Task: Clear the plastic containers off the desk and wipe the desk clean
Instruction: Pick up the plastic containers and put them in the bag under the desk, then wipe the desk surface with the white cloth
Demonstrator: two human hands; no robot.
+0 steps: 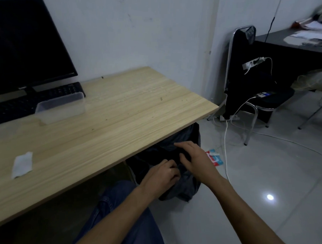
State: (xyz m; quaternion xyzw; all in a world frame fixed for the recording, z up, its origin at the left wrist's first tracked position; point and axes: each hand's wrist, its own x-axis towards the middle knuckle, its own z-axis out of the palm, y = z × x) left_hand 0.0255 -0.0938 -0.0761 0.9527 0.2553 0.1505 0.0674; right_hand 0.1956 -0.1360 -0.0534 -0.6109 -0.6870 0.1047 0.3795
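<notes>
A clear plastic container (61, 107) stands on the light wooden desk (124, 111), just in front of the keyboard. A white wipe (22, 164) lies flat near the desk's front left edge. Both my hands are below the desk's front edge, over a dark bag (181, 186) on the floor. My left hand (163, 175) is curled with its fingers gripping the bag's rim. My right hand (193, 159) is spread flat with fingers apart over the bag's opening. What lies inside the bag is too dark to make out.
A black monitor (26, 44) and black keyboard (38, 99) fill the desk's left rear. Right of the desk stands a metal chair (252, 99) draped in dark cloth, with white cables (227, 142) trailing across the tiled floor. A red and blue packet (214, 157) lies by the bag.
</notes>
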